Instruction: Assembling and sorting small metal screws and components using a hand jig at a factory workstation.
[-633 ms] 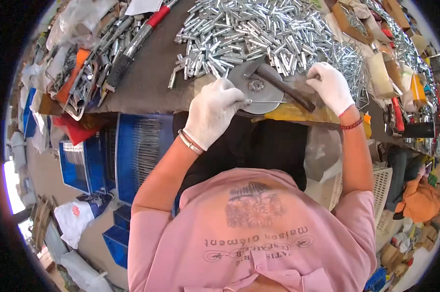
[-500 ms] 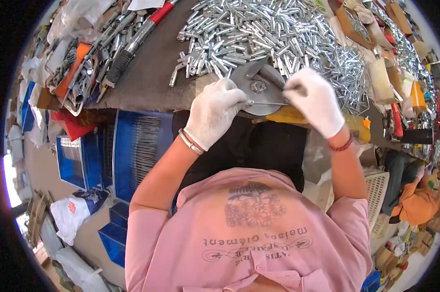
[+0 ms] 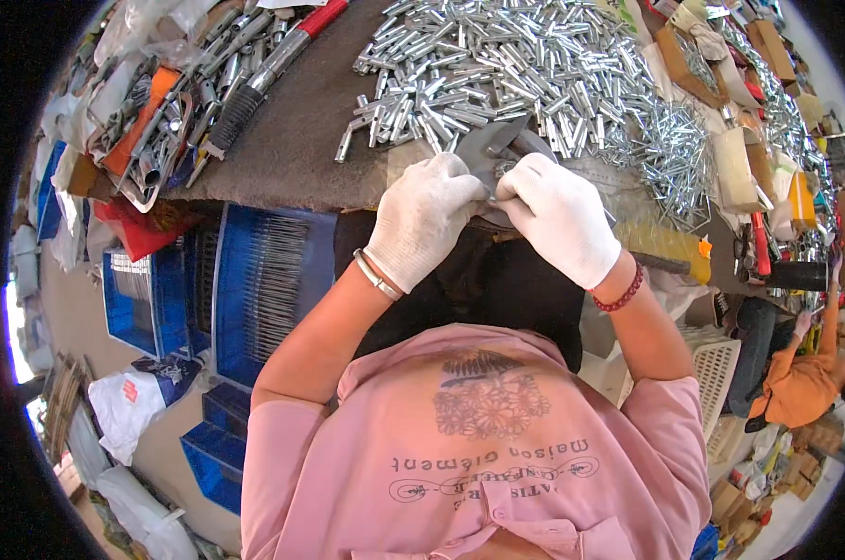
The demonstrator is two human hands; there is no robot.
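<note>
My left hand (image 3: 429, 219), in a white knit glove, is closed in a pinch at one end of a thin metal rod (image 3: 611, 217). Only a short length of the rod shows, beyond my right hand. The white-gloved right hand (image 3: 563, 219) is closed too, its fingertips meeting the left ones; what they pinch is hidden. Just behind the fingers lies a grey round plate (image 3: 478, 149) with a dark metal piece (image 3: 508, 136) on it. A large heap of short silver metal tubes (image 3: 497, 75) spreads over the bench beyond.
Thin metal pins (image 3: 675, 159) lie heaped to the right, beside small cardboard boxes (image 3: 689, 65). Hand tools (image 3: 161, 121) crowd the bench's left end. Blue bins (image 3: 222, 289) with rods stand below at left. A person in orange (image 3: 801, 383) sits far right.
My right hand has moved left along the rod until its fingertips meet the left hand's. It now covers most of the rod. The left hand has stayed nearly in place.
</note>
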